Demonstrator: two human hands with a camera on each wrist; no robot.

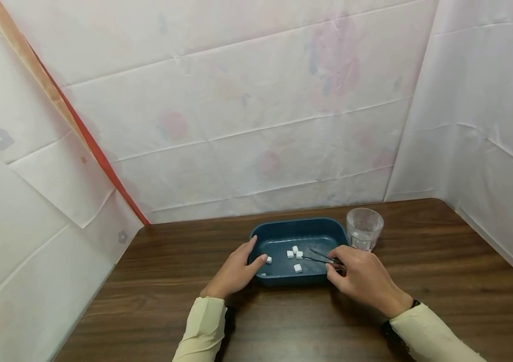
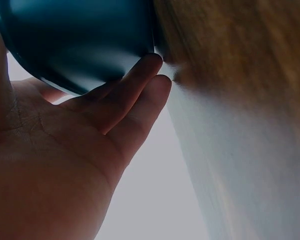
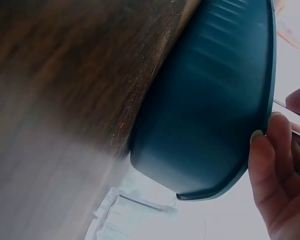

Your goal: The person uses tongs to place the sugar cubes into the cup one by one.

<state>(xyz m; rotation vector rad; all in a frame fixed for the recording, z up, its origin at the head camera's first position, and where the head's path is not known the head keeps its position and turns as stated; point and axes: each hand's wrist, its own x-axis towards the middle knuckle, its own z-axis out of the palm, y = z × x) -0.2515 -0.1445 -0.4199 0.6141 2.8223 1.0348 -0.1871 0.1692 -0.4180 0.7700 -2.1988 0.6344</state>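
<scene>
A dark blue rectangular tray (image 1: 292, 280) sits on the table with several small white cubes (image 1: 297, 268) inside. At its left end, my left hand (image 1: 237, 270) holds it, thumb over the rim and fingers along the outer wall (image 2: 89, 35). My right hand (image 1: 365, 275) grips dark tweezers (image 1: 322, 261) above the tray's right part. Their two prongs are spread, and the lower tip is right beside a cube (image 1: 300, 255) in the middle group. In the right wrist view, two fingertips (image 3: 262, 150) of the right hand are right at the tray's rim.
A clear glass (image 1: 365, 229) stands just beyond the tray's right end, near the back of the brown wooden table (image 1: 184, 251). White patterned sheeting (image 1: 247, 125) hangs behind and on both sides. A red-orange strip (image 1: 98, 151) runs down the left corner.
</scene>
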